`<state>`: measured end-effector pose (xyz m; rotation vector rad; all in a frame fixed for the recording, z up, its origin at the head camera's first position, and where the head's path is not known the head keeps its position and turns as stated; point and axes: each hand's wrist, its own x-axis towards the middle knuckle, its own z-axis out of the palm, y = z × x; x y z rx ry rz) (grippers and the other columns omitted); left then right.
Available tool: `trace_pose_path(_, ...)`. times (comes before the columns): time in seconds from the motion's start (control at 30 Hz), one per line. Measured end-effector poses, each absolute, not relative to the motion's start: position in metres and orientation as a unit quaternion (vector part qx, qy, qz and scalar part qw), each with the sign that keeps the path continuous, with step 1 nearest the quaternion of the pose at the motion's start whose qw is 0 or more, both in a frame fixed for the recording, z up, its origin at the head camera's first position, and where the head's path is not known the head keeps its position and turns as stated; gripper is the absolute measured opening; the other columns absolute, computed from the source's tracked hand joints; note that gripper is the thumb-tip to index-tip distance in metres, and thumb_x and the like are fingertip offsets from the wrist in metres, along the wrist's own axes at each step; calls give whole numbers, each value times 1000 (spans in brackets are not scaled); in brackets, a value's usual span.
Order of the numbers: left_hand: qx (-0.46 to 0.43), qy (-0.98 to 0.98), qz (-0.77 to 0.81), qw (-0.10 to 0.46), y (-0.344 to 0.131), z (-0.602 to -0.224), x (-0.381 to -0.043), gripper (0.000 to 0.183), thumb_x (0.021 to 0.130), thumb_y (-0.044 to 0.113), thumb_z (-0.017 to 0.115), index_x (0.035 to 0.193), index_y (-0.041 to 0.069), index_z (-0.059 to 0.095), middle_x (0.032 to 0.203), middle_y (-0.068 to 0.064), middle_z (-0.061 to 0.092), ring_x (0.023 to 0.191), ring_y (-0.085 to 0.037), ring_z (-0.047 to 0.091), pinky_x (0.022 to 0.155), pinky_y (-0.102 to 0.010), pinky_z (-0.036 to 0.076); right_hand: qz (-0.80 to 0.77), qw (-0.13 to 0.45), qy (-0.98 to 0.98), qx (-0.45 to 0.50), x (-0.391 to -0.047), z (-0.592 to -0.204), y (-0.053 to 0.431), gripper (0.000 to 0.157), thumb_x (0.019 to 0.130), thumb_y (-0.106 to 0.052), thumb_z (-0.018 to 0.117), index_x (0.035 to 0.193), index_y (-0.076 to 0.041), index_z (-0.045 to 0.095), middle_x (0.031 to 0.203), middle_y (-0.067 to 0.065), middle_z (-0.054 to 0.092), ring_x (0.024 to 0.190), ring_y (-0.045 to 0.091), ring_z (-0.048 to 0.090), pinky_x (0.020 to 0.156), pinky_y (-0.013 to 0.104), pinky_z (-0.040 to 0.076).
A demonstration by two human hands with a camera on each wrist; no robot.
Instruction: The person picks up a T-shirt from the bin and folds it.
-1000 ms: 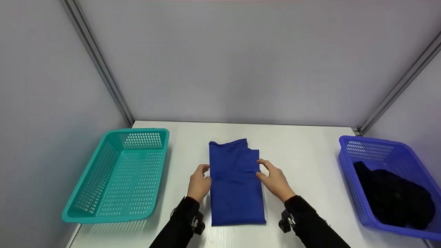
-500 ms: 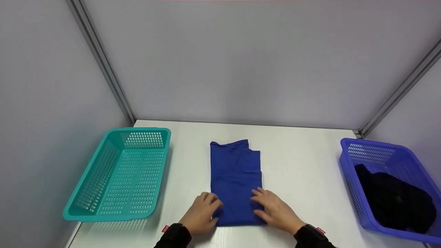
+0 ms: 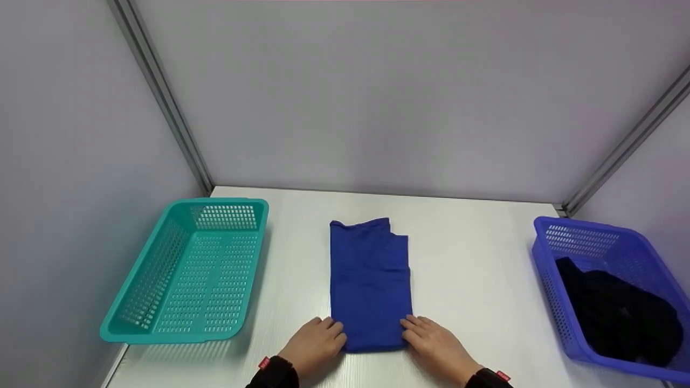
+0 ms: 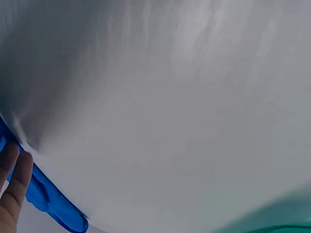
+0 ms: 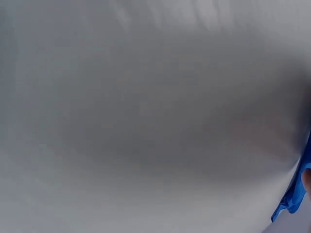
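A folded blue garment (image 3: pixel 372 285) lies flat on the white table, its far edge uneven with a step at the right. At its near left corner my left hand (image 3: pixel 315 345) grips the cloth, fingers over the top and thumb hidden. My right hand (image 3: pixel 436 347) holds the near right corner the same way, thumb also out of sight. Two fingers (image 4: pixel 18 182) of the left hand lie against the blue garment (image 4: pixel 53 201) in the left wrist view. Only a sliver of the garment (image 5: pixel 294 194) and a fingertip show in the right wrist view.
A teal plastic basket (image 3: pixel 253 275) with nothing in it stands on the left of the table (image 3: pixel 474 258). On the right, a purple-blue basket (image 3: pixel 544 269) holds black cloth (image 3: pixel 620 312). Grey panels (image 3: pixel 377 108) enclose the back and sides.
Both hands have moved from the garment's middle sides down toward me to its near corners, and their fingers have closed on the cloth there. The garment has hardly moved.
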<state>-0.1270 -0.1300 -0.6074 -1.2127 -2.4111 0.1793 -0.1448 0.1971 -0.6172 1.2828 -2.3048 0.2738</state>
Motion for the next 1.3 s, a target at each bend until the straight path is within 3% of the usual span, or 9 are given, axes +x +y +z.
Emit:
trace_pose_path(0.17,-382,-891,-30,245,-128,-598,-128,16,78,20,74,83,16,59,89,3,61,85,-16,59,73,-32,49,174,243,-862,410,-146,-604,197,34,72,-2,79,105,-4,71,112,14,75,102,27,73,86,41,59)
trace_pose_path(0.33,-323,-894,-180,254,-126,-579,-129,20,72,10,72,86,15,58,88,5,62,83,-13,60,73,-29,51,277,208,-868,356,-147,-581,197,37,78,5,78,114,-3,71,119,16,72,107,29,71,81,40,60)
trace_pose_path(0.47,-280,-890,-285,220,-125,-560,-130,19,77,4,70,91,13,63,88,5,68,81,-11,64,72,-28,54,350,168,-866,314,-148,-562,197,31,85,6,75,114,-6,72,120,10,73,107,24,72,83,34,60)
trace_pose_path(0.57,-253,-888,-333,190,-125,-546,-130,16,81,3,69,93,12,63,90,3,72,83,-12,69,73,-31,57,394,137,-863,285,-150,-548,198,21,91,2,71,109,-10,71,108,3,77,99,15,74,81,28,60)
trace_pose_path(0.8,-238,-851,-453,121,-128,-525,-129,15,89,-1,63,95,13,60,81,5,71,71,-3,66,64,-24,57,493,42,-830,257,-149,-522,202,8,100,-6,63,107,-8,68,90,3,77,78,9,73,65,28,60)
trace_pose_path(0.93,-220,-825,-517,66,-130,-517,-133,15,92,-3,61,93,12,60,68,10,60,57,2,52,53,-18,47,549,-47,-808,210,-150,-511,204,16,103,-14,61,112,-2,67,83,7,73,68,13,70,60,32,60)
trace_pose_path(1.1,-137,-787,-600,-49,-130,-510,-146,5,97,5,59,96,9,62,66,1,60,45,-9,53,43,-29,52,590,-128,-790,108,-162,-507,202,30,102,-26,64,118,-1,66,82,6,66,67,16,65,61,29,57)
trace_pose_path(1.2,-101,-802,-586,-49,-127,-512,-158,4,98,9,60,96,7,63,71,-2,63,46,-18,58,42,-34,53,594,-134,-790,74,-175,-512,197,32,101,-26,65,120,0,66,83,5,67,68,17,64,62,29,56)
trace_pose_path(1.3,-81,-841,-535,-11,-121,-519,-170,5,98,11,61,96,9,65,77,0,63,53,-17,61,47,-30,53,582,-110,-804,50,-188,-520,190,28,101,-22,65,119,0,66,83,6,70,72,19,67,67,31,57)
